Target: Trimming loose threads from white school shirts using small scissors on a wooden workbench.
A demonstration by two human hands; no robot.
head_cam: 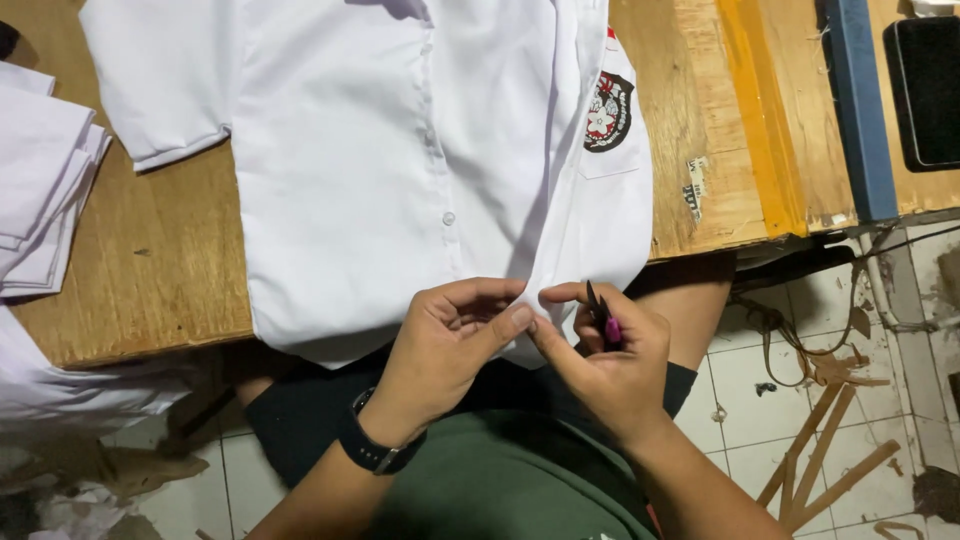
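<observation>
Both hands meet at lower centre. The left hand [440, 345] pinches the hem of the white shirt [400, 170]; the right hand [610, 360] pinches it too, gripping small thread snips [603, 318]. Keep the hem taut and the blades clear of cloth. The shirt lies on a wooden table [150, 270], upper frame; tiled floor [760, 380] at lower right.

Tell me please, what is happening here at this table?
A person sits at a wooden table with a white shirt spread on it. The left hand pinches the shirt's lower edge near the button placket. The right hand pinches the same edge beside it and also holds a small thread snipper. More folded white cloth lies at the left.
</observation>
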